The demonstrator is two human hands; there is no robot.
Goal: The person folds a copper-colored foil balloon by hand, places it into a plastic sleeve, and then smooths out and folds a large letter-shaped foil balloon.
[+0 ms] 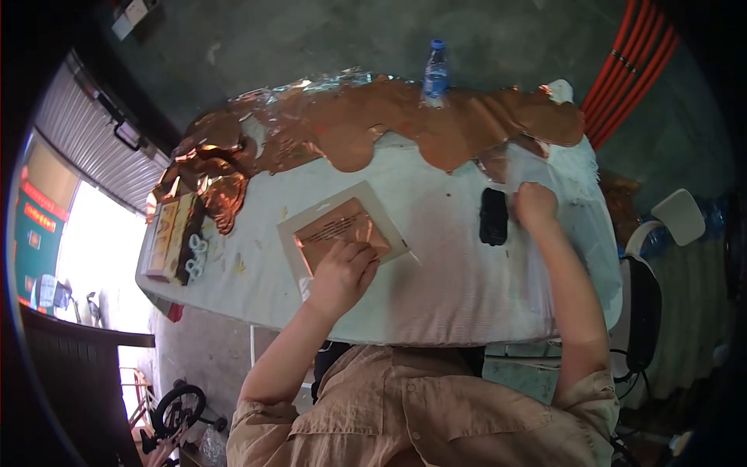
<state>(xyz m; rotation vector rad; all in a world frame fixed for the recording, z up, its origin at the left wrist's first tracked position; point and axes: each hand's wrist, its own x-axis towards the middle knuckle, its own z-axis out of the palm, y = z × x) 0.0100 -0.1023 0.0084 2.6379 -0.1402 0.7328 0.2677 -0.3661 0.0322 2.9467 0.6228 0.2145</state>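
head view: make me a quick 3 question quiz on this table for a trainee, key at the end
1. True or false: the left hand is touching the flat packet.
2. What colour is the cap of the bottle? a) red b) blue c) white
3. Fill in: the hand nearer the black object is the ____ one.

Key: 1. True. 2. b, blue. 3. Right; the right hand is beside it.

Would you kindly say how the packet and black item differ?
The packet looks larger than the black item. The packet is copper-coloured with a pale border; the black item is dark throughout. The left hand touches the packet; the right hand is beside the black item. Both lie on the table.
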